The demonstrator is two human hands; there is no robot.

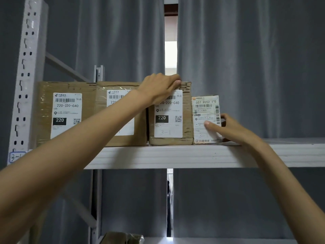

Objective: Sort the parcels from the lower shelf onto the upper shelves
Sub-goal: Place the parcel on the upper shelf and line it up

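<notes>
- Nearest, at the bottom edge, part of one wrapped parcel (pixel 123 238) is seen on the lower shelf (pixel 219 241).
- On the upper shelf (pixel 175 155), bare board is left to the right of the boxes, up to the frame's edge.
- The right hand (pixel 226 128) is closed round the small box (pixel 206 118), thumb on its label, fingers behind its right side.
- The left hand (pixel 161 88) is curled over the top front edge of the third brown box (pixel 171 120).
- Four boxes are counted in a row, touching: a left box (pixel 66 111), a middle box (pixel 123 120) partly hidden by the forearm, the third and the small one.
- Behind, a grey curtain (pixel 246 59) is hung, and a white upright post (pixel 24 76) stands left.
</notes>
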